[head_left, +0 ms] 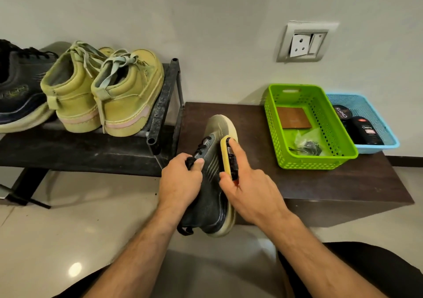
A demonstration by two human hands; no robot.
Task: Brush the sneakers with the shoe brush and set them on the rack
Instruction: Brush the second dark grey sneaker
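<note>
Nearest the camera, two bare forearms are seen reaching forward over a pale glossy floor point(80, 217), with dark-clad knees at the lower corners. A dark grey sneaker point(211, 183) with a pale sole is held between the hands, its toe pointed away and resting on the edge of a low dark brown table point(320, 183), its heel hanging over the floor. The sneaker is gripped by the left hand point(180, 181) at the laces, the fingers curled round the tongue area and the thumb laid across the top. A shoe brush point(229, 156) with a yellow back is held by the right hand point(249, 190) and pressed against the right side of the sneaker; the forefinger is stretched straight along the brush's back, the thumb is pinched against its near side, and the remaining fingers are hidden behind it.

Further back on the table, a green basket point(286, 160) is set, in which a brown flat piece and a small clear bag are seen. Just beside it, touching on the right, a blue basket point(384, 135) is placed, holding dark tins.

To the left, a black rack point(160, 114) is stood beside the table. On its top shelf a pair of yellow-green sneakers point(103, 92) is set heels outward, and a dark sneaker point(20, 87) is placed at their left. On the white wall behind, a wall socket point(304, 42) is mounted.
</note>
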